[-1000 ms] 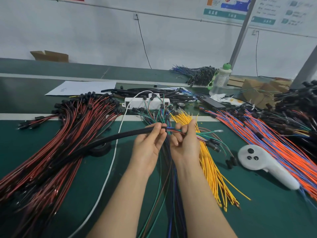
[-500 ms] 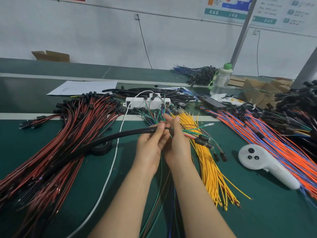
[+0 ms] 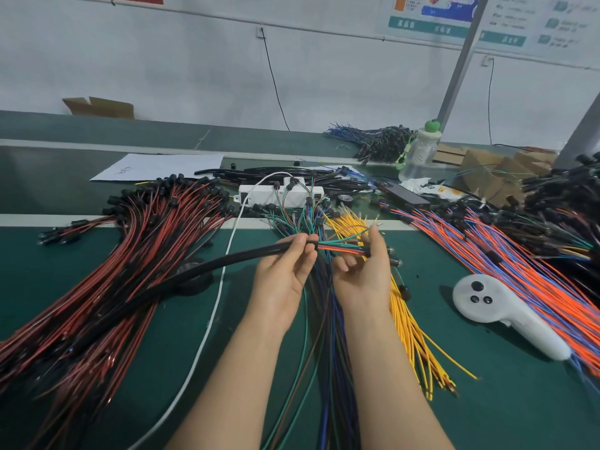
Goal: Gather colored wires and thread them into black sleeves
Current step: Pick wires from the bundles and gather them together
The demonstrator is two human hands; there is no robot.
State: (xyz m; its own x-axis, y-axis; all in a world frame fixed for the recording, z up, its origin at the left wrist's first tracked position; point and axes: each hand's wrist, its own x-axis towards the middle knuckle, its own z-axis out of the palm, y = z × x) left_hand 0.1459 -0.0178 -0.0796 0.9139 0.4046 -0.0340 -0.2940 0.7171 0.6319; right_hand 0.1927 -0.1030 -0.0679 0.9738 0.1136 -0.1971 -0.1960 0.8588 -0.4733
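Centre of frame: left hand (image 3: 285, 277) pinches the open end of the sleeve (image 3: 227, 259) between thumb and fingertips, palm toward the camera. Right hand (image 3: 363, 274) sits just to its right, apart from it, fingers curled round a small bundle of wires (image 3: 341, 248) (orange, green, red). The bundle spans the gap between the hands and meets the sleeve mouth. Left fingers cover the mouth, so depth of entry cannot be told.

The sleeve runs down and left, raised off the table (image 3: 168, 336). Its far end is lost among the red wires (image 3: 130, 254) at lower left.

The bundle's free ends past the right hand are mostly hidden by that hand; a few black connectors show beside it.

Below the hands, dark blue and green strands pass between the forearms and are cut off at the bottom edge.

Yellow wires (image 3: 409, 326) are partly under the right wrist. Orange wires (image 3: 519, 271) are cut by the right edge, with a white controller (image 3: 500, 310) lying against them.
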